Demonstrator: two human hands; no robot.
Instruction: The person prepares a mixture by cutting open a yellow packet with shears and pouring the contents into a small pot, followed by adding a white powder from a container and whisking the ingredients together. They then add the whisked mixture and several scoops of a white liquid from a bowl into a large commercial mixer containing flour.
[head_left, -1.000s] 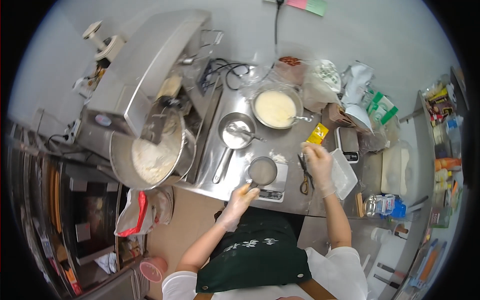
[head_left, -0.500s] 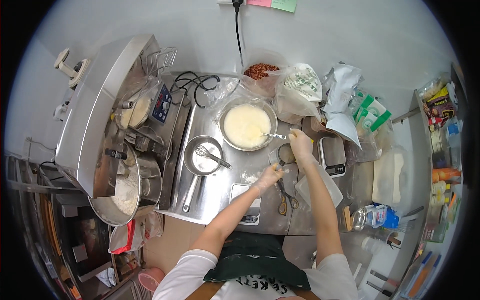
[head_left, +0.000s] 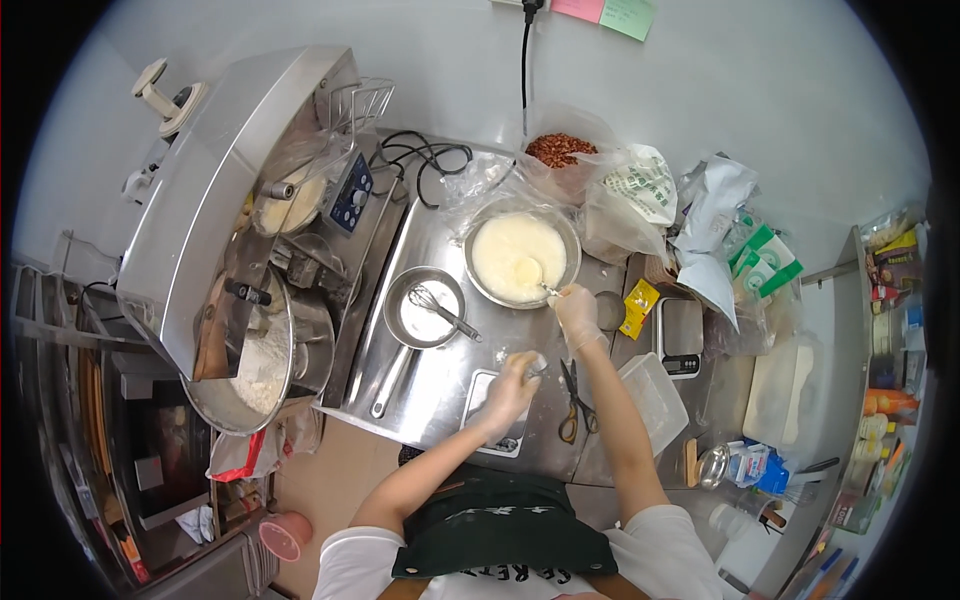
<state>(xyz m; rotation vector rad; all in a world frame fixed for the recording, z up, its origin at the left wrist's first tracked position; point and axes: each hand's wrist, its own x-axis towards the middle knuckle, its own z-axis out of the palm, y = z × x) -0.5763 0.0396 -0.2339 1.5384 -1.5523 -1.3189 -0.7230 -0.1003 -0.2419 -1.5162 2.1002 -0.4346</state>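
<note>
My right hand [head_left: 577, 317], in a clear glove, is closed around the handle of a spoon [head_left: 548, 289]. Its scoop rests in pale, creamy liquid [head_left: 518, 248] that fills a metal bowl [head_left: 574, 262]. My left hand [head_left: 512, 392], also gloved, is held over the steel counter near a small scale [head_left: 480, 395]. Its fingers are closed on a small clear cup [head_left: 538, 366], only partly visible. Left of the bowl stands a metal saucepan [head_left: 392, 305] with a whisk [head_left: 445, 312] in it. Scissors [head_left: 572, 415] lie between my forearms.
On the left stands a large mixer [head_left: 230, 190], with flour [head_left: 262, 375] in its bowl. A yellow packet [head_left: 638, 308], a second scale [head_left: 677, 325] and a translucent tub [head_left: 652, 402] are to the right. Bags, including one of reddish-brown pieces [head_left: 560, 150], line the wall.
The spoon's scoop has come into view in the liquid. My left hand has drawn nearer to me with the cup. My right hand no longer covers the yellow packet. The view has shifted.
</note>
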